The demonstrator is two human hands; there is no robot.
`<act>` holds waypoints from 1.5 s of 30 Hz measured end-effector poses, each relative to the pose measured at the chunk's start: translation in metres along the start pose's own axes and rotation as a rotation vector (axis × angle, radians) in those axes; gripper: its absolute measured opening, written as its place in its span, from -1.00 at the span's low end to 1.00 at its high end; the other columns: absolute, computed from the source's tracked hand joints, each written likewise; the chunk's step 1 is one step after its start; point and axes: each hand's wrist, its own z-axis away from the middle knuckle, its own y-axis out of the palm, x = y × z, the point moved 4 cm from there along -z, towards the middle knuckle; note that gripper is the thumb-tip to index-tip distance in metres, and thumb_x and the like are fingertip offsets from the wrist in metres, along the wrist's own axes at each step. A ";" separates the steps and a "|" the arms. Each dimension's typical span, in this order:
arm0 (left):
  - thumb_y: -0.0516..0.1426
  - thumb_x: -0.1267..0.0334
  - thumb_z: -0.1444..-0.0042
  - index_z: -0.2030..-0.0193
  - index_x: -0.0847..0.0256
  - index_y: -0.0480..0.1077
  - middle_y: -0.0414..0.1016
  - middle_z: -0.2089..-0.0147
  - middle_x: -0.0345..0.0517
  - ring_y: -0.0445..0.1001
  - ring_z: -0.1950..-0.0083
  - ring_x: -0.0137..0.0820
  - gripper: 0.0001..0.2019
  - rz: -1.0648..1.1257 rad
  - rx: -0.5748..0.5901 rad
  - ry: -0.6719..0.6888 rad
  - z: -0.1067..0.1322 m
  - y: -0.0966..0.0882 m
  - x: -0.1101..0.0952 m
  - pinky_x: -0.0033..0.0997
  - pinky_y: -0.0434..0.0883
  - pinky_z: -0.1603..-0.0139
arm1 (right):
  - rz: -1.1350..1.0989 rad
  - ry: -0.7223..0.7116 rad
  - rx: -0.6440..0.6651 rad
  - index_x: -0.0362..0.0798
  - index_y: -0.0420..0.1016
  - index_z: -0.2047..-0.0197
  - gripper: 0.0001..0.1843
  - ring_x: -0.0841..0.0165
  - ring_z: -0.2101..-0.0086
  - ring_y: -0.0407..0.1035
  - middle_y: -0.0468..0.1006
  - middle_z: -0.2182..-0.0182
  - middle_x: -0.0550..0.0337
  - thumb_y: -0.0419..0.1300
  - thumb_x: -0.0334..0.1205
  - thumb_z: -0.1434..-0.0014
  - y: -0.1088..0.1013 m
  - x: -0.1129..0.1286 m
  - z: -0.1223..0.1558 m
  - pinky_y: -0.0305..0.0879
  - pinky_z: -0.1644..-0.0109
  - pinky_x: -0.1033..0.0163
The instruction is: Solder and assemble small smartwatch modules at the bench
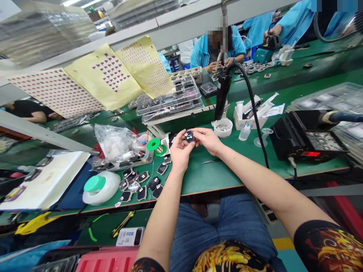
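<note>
Both my hands meet above the green workbench (215, 175) and hold one small dark smartwatch body (189, 136) between them. My left hand (179, 146) pinches its left side with thumb and fingers. My right hand (207, 138) grips its right side, fingers curled over the top. The watch face shows a small lit patch. Several more dark watch bodies (141, 183) lie in a loose group on the bench to the left of my left forearm. Thin tweezers (211, 161) lie on the bench just under my right wrist.
A black electric screwdriver (222, 92) hangs on a cable behind my hands, beside a white screw cup (223, 127). A black heating station (307, 139) sits right. Clear trays (172, 100), a plastic bag (113, 143), a green solder spool (154, 144) and a white tape dispenser (100, 187) stand left. People in blue work opposite.
</note>
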 end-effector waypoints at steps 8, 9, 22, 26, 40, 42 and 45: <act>0.58 0.13 0.10 -0.29 0.10 0.55 0.64 -0.06 -0.05 0.55 0.22 -0.51 -0.24 0.001 -0.010 -0.011 0.000 0.000 0.001 -0.39 0.59 0.08 | -0.006 -0.043 -0.008 -0.09 0.78 0.00 -0.48 0.40 0.40 0.45 0.70 0.21 0.06 0.50 0.13 -0.12 0.001 -0.001 0.000 0.41 0.41 0.36; 0.58 0.13 0.10 -0.28 0.10 0.55 0.64 -0.06 -0.05 0.54 0.24 -0.51 -0.24 -0.001 -0.009 -0.009 0.000 0.001 0.000 -0.39 0.59 0.10 | -0.006 -0.039 -0.002 -0.09 0.77 0.00 -0.48 0.40 0.40 0.45 0.70 0.20 0.06 0.51 0.13 -0.12 0.001 0.000 0.001 0.42 0.41 0.36; 0.57 0.10 0.09 -0.27 0.09 0.52 0.60 -0.03 -0.09 0.52 0.27 -0.52 -0.26 -0.036 0.010 -0.002 0.000 0.001 -0.001 -0.44 0.54 0.18 | 0.005 0.011 -0.001 -0.10 0.77 0.03 -0.48 0.39 0.40 0.45 0.69 0.24 0.06 0.52 0.11 -0.08 0.000 0.002 0.001 0.42 0.43 0.37; 0.55 0.07 0.06 -0.29 0.08 0.50 0.59 0.03 -0.11 0.55 0.23 -0.48 -0.25 -0.059 0.030 0.007 0.001 0.002 0.000 -0.41 0.55 0.14 | -0.007 0.043 -0.009 -0.10 0.76 0.04 -0.50 0.40 0.41 0.43 0.66 0.29 0.09 0.51 0.11 -0.10 0.000 0.002 0.001 0.40 0.43 0.37; 0.54 0.05 0.00 -0.26 0.06 0.54 0.58 -0.10 -0.04 0.54 0.20 -0.48 -0.32 -0.155 0.062 0.092 0.005 0.007 -0.004 -0.45 0.55 0.17 | -0.172 0.193 0.164 -0.05 0.70 0.01 -0.36 0.42 0.38 0.39 0.61 0.26 0.15 0.61 0.26 -0.05 -0.004 -0.001 0.000 0.25 0.47 0.44; 0.54 0.04 -0.01 -0.26 0.04 0.54 0.56 -0.15 -0.03 0.52 0.23 -0.51 -0.34 -0.156 0.074 0.101 0.005 0.008 -0.006 -0.48 0.53 0.22 | -0.158 0.183 0.157 -0.04 0.71 -0.01 -0.34 0.43 0.39 0.38 0.60 0.26 0.16 0.61 0.27 -0.05 -0.006 0.001 -0.001 0.26 0.47 0.45; 0.48 -0.01 -0.11 -0.22 0.05 0.54 0.58 -0.10 -0.04 0.47 0.33 -0.57 -0.44 -0.111 0.019 0.089 0.004 0.004 -0.008 -0.53 0.45 0.36 | -0.125 0.148 0.129 -0.06 0.73 -0.03 -0.32 0.45 0.41 0.35 0.57 0.31 0.18 0.61 0.28 -0.04 -0.009 0.003 -0.003 0.26 0.49 0.45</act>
